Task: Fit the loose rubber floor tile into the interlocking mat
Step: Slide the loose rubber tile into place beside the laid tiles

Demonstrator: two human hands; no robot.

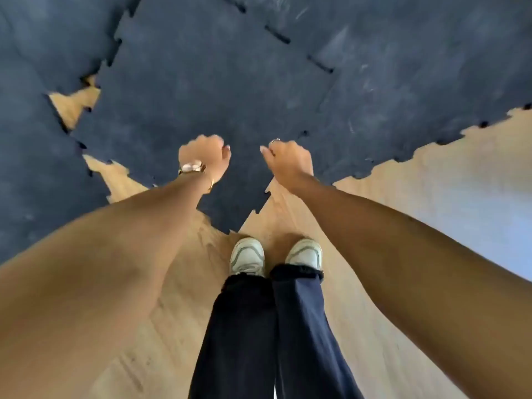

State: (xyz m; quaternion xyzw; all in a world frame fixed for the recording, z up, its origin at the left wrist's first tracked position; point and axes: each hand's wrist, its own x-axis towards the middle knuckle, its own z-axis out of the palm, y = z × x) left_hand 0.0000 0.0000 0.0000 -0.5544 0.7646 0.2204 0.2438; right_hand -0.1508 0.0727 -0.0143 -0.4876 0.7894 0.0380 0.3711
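Note:
The loose rubber floor tile [207, 90] is dark, speckled, with jigsaw edges. It lies turned at an angle, its near corner pointing at my shoes and its far side against the interlocking mat [417, 67]. Wedges of bare wood show along its left edge. My left hand [205, 156], with a watch on the wrist, hovers over the tile's near part, fingers curled into a fist. My right hand [288, 161], wearing a ring, is also curled shut, right at the tile's near right edge. I see no tile edge lifted in either hand.
More dark mat [31, 139] covers the floor on the left. Light wooden floor [403, 211] is bare at the right and around my white shoes [247, 256]. My dark trouser legs [273, 335] fill the bottom centre.

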